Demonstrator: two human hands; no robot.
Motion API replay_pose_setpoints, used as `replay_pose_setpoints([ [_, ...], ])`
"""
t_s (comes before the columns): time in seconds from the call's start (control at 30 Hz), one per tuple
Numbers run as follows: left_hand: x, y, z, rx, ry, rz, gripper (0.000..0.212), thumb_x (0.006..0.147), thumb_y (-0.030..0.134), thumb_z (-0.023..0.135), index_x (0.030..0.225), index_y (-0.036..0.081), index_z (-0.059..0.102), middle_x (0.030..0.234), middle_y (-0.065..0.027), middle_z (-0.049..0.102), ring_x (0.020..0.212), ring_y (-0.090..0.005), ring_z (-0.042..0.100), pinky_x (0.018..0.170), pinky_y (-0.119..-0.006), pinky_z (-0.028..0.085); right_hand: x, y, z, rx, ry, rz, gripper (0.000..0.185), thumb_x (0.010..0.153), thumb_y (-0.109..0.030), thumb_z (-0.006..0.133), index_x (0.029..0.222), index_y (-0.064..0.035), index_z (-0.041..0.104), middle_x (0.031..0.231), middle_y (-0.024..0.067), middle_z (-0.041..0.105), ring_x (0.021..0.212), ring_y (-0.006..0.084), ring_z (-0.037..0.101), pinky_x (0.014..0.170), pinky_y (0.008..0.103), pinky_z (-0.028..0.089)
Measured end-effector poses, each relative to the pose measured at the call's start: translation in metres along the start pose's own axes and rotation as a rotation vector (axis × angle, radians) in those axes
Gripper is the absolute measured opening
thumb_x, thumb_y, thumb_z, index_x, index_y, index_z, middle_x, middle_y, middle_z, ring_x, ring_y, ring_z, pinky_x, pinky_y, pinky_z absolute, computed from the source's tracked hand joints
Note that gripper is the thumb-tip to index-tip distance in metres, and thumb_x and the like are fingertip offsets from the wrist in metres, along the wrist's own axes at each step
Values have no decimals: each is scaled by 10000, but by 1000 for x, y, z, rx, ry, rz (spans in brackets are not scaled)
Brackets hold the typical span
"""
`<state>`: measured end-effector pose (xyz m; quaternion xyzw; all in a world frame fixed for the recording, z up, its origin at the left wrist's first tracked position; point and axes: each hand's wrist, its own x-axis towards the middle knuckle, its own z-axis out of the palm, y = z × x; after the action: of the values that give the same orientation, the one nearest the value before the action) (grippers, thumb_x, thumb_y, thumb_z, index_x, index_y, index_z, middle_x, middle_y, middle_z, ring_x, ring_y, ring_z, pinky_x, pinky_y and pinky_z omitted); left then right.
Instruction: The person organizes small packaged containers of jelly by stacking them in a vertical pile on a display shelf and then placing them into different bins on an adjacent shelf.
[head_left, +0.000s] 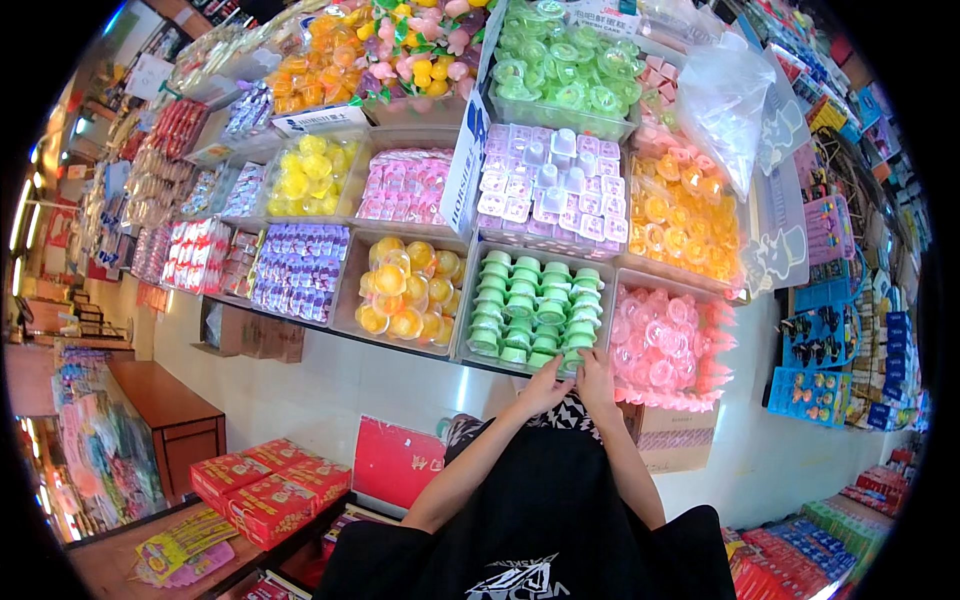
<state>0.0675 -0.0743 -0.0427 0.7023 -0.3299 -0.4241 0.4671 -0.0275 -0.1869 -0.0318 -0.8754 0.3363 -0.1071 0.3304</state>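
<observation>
My left hand (546, 390) is at the front edge of a clear plastic bin (609, 307), its fingertips beside a green jelly cup (572, 361) in the front right corner. From the other side my right hand (596, 381) reaches over the same edge, and its fingers touch that cup. Whether either hand grips it, I cannot tell. Green sealed cups (519, 304) stand in stacked columns inside this bin, with gaps between some columns. Directly to the right is a bin of pink jelly cups (664, 337); to the left, one of round orange-yellow jelly cups (405, 289).
Behind lie lilac cups (555, 180), orange cups (679, 214) and pink sachets (405, 186). A clear plastic bag (726, 97) hangs at the back right. A cardboard box (675, 435) sits under the display. Red gift boxes (274, 487) rest on a low shelf behind me, left.
</observation>
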Motion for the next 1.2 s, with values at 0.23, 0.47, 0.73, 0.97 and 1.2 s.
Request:
replay_pose_setpoints([
  [0.23, 17, -5, 0, 124, -130, -100, 671, 810, 242, 629, 1334, -61, 341, 1130, -300, 549, 1028, -412, 562, 864, -420, 471, 19, 14, -2, -183, -114, -69, 149, 748, -10, 619, 892, -40, 639, 928, 161, 592, 848, 365, 597, 709, 458, 492],
  [0.47, 15, -24, 4, 112, -84, -52, 642, 786, 150, 586, 1339, -75, 349, 1183, -293, 534, 1040, -375, 576, 891, -394, 462, 20, 10, -15, -152, -132, -197, 85, 746, -61, 633, 819, -78, 673, 834, 102, 602, 744, 312, 619, 632, 428, 506],
  [0.73, -13, -2, -4, -368, 78, 26, 589, 844, 5, 512, 1399, -12, 312, 1035, -130, 587, 703, -141, 595, 667, -275, 500, 38, -26, -54, 265, -59, -153, 124, 730, -12, 666, 850, -13, 692, 740, 111, 618, 629, 207, 614, 579, 296, 485],
  [0.97, -70, 42, -32, -269, 351, 223, 677, 821, 33, 643, 1422, 85, 336, 1001, -72, 492, 844, -126, 540, 672, -243, 487, 40, -56, -58, 587, -321, -25, 142, 769, -41, 683, 892, 24, 657, 710, 44, 622, 655, 102, 571, 601, 238, 459],
  [1.2, -166, 48, -32, -189, 717, 185, 633, 793, 78, 699, 1365, 57, 427, 985, -74, 500, 884, -167, 530, 791, -294, 459, 3, -121, -33, 891, -929, 25, 218, 879, -46, 594, 1086, 22, 592, 834, 29, 610, 693, 79, 581, 582, 224, 515],
])
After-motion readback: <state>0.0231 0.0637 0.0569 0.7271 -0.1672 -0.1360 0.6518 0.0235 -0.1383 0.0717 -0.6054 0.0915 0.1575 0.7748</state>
